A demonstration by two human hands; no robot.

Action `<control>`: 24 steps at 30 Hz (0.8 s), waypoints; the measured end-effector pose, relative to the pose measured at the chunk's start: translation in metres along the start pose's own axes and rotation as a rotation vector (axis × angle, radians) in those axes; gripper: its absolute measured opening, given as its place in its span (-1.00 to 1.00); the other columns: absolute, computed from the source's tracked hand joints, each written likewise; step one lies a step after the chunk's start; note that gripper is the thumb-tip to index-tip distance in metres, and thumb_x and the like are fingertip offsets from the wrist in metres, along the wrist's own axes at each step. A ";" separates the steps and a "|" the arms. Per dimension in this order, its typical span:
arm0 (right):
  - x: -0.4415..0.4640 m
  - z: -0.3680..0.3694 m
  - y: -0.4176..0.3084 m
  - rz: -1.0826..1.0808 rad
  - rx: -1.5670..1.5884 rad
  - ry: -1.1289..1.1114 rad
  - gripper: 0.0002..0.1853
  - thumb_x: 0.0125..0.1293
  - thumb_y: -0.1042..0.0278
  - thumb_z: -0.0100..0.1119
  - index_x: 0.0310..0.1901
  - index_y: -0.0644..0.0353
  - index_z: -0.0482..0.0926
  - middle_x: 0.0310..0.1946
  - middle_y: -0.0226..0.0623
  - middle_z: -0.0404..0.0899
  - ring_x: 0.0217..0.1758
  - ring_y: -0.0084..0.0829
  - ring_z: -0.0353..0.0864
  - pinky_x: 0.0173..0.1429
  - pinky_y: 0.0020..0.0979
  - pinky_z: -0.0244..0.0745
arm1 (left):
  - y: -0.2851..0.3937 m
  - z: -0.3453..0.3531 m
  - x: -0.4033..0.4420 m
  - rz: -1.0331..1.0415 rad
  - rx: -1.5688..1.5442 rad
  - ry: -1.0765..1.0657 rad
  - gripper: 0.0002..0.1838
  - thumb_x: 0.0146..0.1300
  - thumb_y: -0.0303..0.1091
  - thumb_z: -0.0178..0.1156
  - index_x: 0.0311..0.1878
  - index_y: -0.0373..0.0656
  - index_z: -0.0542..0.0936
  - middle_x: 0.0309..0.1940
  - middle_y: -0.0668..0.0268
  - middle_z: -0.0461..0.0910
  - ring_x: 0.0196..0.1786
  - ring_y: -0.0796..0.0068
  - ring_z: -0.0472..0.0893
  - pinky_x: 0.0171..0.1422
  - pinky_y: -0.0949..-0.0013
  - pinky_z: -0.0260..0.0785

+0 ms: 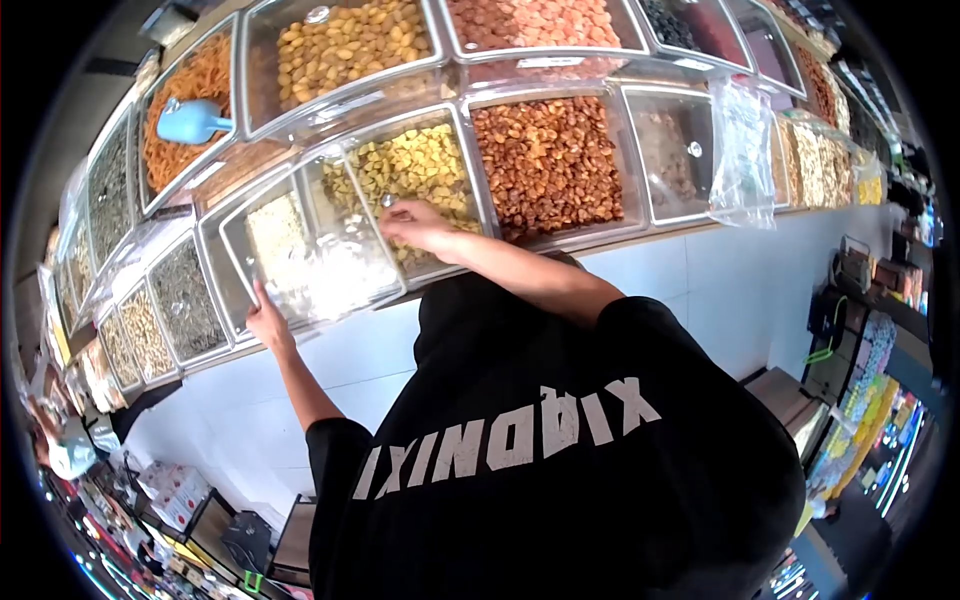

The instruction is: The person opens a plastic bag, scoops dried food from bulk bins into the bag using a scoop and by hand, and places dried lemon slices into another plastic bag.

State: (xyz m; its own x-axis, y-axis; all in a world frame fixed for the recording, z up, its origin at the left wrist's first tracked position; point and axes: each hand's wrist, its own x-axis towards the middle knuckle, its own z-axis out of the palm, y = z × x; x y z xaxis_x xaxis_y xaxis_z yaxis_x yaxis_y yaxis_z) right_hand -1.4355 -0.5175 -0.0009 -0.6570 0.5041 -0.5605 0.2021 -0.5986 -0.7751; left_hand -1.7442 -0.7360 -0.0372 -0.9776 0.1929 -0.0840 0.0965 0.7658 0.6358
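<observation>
A clear plastic lid (330, 270) lies slanted over a bin of pale pieces (277, 232) and part of a bin of yellow-green pieces (415, 165). My left hand (267, 318) grips the lid's lower left edge. Over the yellow-green bin, my right hand (415, 226) has its fingers pinched at a small round knob (388, 201). Glare hides much of the lid's lower part. To the right of my right hand is a bin of glossy brown nuts (548, 160).
Behind are bins of tan nuts (350, 45), pink pieces (540, 22) and orange strips with a blue scoop (193, 121). A clear plastic bag (742, 150) hangs at the right. Dark dried goods (187, 300) fill a left bin. A person (70, 452) is at far left.
</observation>
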 end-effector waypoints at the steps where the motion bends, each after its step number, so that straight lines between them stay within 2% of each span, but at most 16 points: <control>1: 0.002 0.002 0.004 -0.033 -0.060 -0.031 -0.66 0.31 0.26 0.39 -0.05 0.35 0.60 -0.21 -0.21 0.67 -0.10 -0.47 0.64 -0.03 -0.44 0.52 | 0.009 -0.012 -0.013 -0.024 -0.032 -0.028 -0.22 0.26 0.35 0.28 -0.60 -0.33 0.53 -0.72 0.23 0.42 -0.58 0.32 0.37 -0.38 0.13 0.29; 2: 0.001 0.003 0.010 -0.062 -0.120 -0.065 -0.64 0.32 0.24 0.39 -0.04 0.37 0.58 -0.23 -0.23 0.66 -0.14 -0.47 0.63 -0.05 -0.43 0.52 | 0.020 -0.021 -0.026 -0.052 -0.061 -0.056 -0.24 0.26 0.33 0.29 -0.63 -0.30 0.48 -0.74 0.30 0.34 -0.62 0.40 0.28 -0.46 0.18 0.22; 5: -0.018 0.011 0.023 -0.070 0.084 -0.123 -0.56 0.32 0.18 0.41 0.03 0.38 0.57 -0.21 -0.23 0.68 -0.11 -0.48 0.65 -0.06 -0.40 0.54 | 0.041 -0.023 -0.064 -0.130 -0.103 -0.084 -0.24 0.27 0.34 0.27 -0.65 -0.24 0.41 -0.75 0.38 0.24 -0.67 0.48 0.19 -0.55 0.25 0.12; 8: -0.007 -0.028 0.048 -0.010 -0.052 -0.141 -0.67 0.40 0.27 0.32 0.09 0.26 0.64 -0.05 -0.22 0.74 -0.08 -0.46 0.75 0.01 -0.43 0.67 | 0.076 -0.018 -0.117 -0.116 -0.125 -0.109 -0.23 0.31 0.35 0.22 -0.64 -0.25 0.41 -0.77 0.35 0.31 -0.72 0.45 0.26 -0.59 0.28 0.13; 9: -0.037 -0.044 0.013 -0.053 0.166 -0.176 -0.69 0.41 0.29 0.31 0.09 0.26 0.66 -0.07 -0.17 0.76 -0.11 -0.42 0.79 -0.03 -0.44 0.74 | 0.084 -0.012 -0.134 -0.131 -0.137 -0.115 -0.23 0.31 0.37 0.20 -0.64 -0.24 0.42 -0.77 0.33 0.35 -0.71 0.46 0.31 -0.59 0.31 0.15; 11: -0.062 -0.090 -0.007 -0.021 0.081 -0.140 -0.70 0.43 0.29 0.28 0.08 0.27 0.68 -0.11 -0.16 0.77 -0.13 -0.40 0.79 -0.05 -0.47 0.77 | 0.112 0.010 -0.177 -0.130 -0.251 -0.182 -0.29 0.39 0.30 0.15 -0.61 -0.18 0.41 -0.77 0.39 0.31 -0.71 0.54 0.26 -0.60 0.33 0.07; 14: -0.108 -0.174 -0.021 -0.011 0.256 -0.057 -0.65 0.44 0.32 0.27 0.08 0.45 0.63 -0.08 -0.01 0.74 -0.18 -0.29 0.81 -0.05 -0.32 0.80 | 0.133 0.057 -0.232 -0.127 -0.398 -0.368 -0.38 0.49 0.17 0.10 -0.60 -0.10 0.39 -0.76 0.45 0.27 -0.70 0.60 0.22 -0.60 0.35 -0.01; 15: -0.119 -0.207 -0.021 0.016 0.381 -0.088 -0.67 0.38 0.41 0.31 0.07 0.47 0.63 -0.12 -0.01 0.76 -0.10 -0.23 0.82 -0.04 -0.28 0.81 | 0.147 0.074 -0.254 -0.068 -0.337 -0.403 -0.40 0.50 0.15 0.09 -0.59 -0.10 0.42 -0.76 0.46 0.26 -0.70 0.61 0.23 -0.60 0.36 0.01; 16: -0.130 -0.241 -0.019 0.002 0.412 -0.110 -0.66 0.38 0.42 0.30 0.07 0.50 0.61 -0.07 0.04 0.74 -0.06 -0.19 0.81 0.00 -0.24 0.81 | 0.162 0.091 -0.276 -0.009 -0.275 -0.436 -0.41 0.51 0.12 0.09 -0.58 -0.09 0.44 -0.76 0.46 0.26 -0.70 0.62 0.23 -0.60 0.37 0.02; 18: -0.160 -0.289 -0.031 -0.038 0.329 0.021 -0.69 0.44 0.48 0.17 0.12 0.51 0.59 -0.03 0.10 0.72 -0.01 -0.13 0.79 0.08 -0.26 0.78 | 0.198 0.123 -0.313 0.039 -0.274 -0.491 -0.46 0.47 0.10 0.16 -0.49 -0.17 0.56 -0.79 0.42 0.28 -0.69 0.55 0.27 -0.57 0.32 0.14; 20: -0.179 -0.329 -0.038 -0.057 0.316 0.060 -0.69 0.45 0.48 0.15 0.12 0.53 0.58 -0.02 0.13 0.71 -0.01 -0.12 0.79 0.10 -0.25 0.77 | 0.219 0.151 -0.335 0.191 -0.139 -0.533 -0.50 0.41 0.07 0.23 -0.16 -0.30 0.64 -0.54 0.16 0.55 -0.46 0.33 0.53 -0.32 0.17 0.40; 22: -0.182 -0.356 -0.040 -0.088 0.322 0.142 -0.69 0.48 0.44 0.14 0.12 0.50 0.59 -0.04 0.16 0.71 -0.03 -0.12 0.79 0.07 -0.28 0.77 | 0.255 0.171 -0.379 0.648 -0.042 -0.095 -0.39 0.34 0.02 0.29 0.16 -0.37 0.53 -0.08 -0.15 0.58 -0.04 0.03 0.59 0.06 0.01 0.43; 24: -0.175 -0.378 -0.040 -0.107 0.281 0.050 -0.68 0.49 0.41 0.14 0.12 0.50 0.59 -0.03 0.14 0.71 -0.03 -0.14 0.79 0.06 -0.31 0.76 | 0.292 0.174 -0.404 0.901 0.034 -0.095 -0.30 0.32 -0.02 0.31 0.32 -0.37 0.40 0.19 -0.19 0.42 0.23 -0.15 0.46 0.27 -0.03 0.35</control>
State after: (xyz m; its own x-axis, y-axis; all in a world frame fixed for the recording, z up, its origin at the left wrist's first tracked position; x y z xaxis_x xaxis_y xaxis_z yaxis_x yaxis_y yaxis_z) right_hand -1.0541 -0.3470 0.0182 -0.6256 0.5995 -0.4993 -0.0801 -0.6859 -0.7233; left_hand -1.2884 -0.4832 0.0492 -0.5098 0.7764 0.3705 0.8244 0.3179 0.4683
